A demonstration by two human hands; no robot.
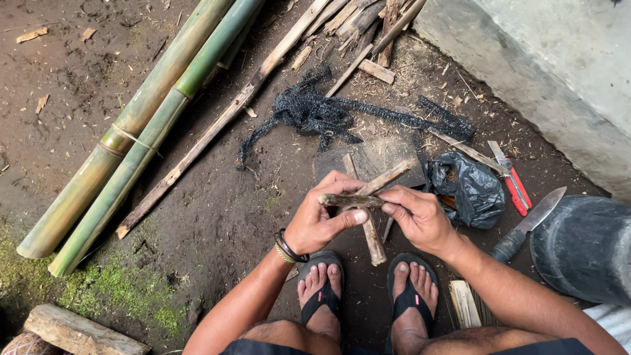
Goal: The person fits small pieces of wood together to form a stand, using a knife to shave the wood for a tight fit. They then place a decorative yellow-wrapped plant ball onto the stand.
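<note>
Frame centre — left hand and right hand both pinch a short dark stick, one at each end. Looks light, stiff, rough-barked — likely brittle; end grips suit it. Knife lies at right.

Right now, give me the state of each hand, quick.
Left hand: closed around one end of a short brown wooden stick.
Right hand: closed, fingers pinching the same stick's other end.
</note>
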